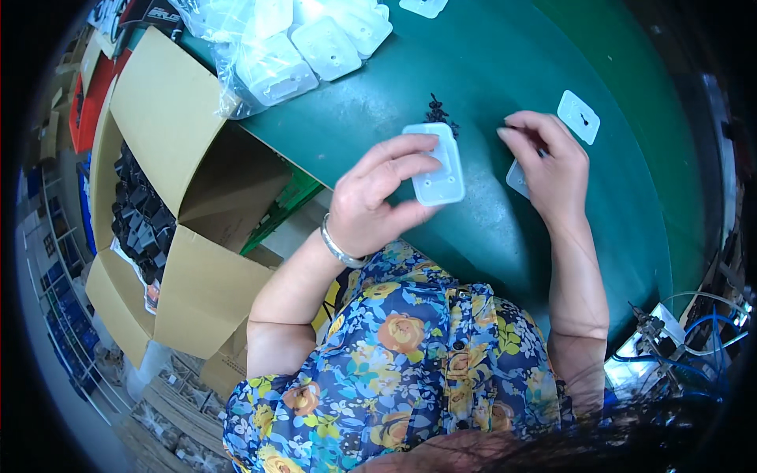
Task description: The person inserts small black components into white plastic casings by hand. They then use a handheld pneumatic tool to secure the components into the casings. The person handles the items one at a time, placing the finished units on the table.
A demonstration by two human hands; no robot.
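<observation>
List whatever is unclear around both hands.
Head view: whether the right hand pinches anything; its fingers hide it.
Head view: most of the white plate behind that hand, which covers it.
Head view: part of the white tray, hidden by the left hand.
Head view: exact shapes of the dark pieces, too small.

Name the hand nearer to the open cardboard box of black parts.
Left. The left hand, holding a white plastic piece, is right of the cardboard box; the right hand is farther right, over the green table.
</observation>
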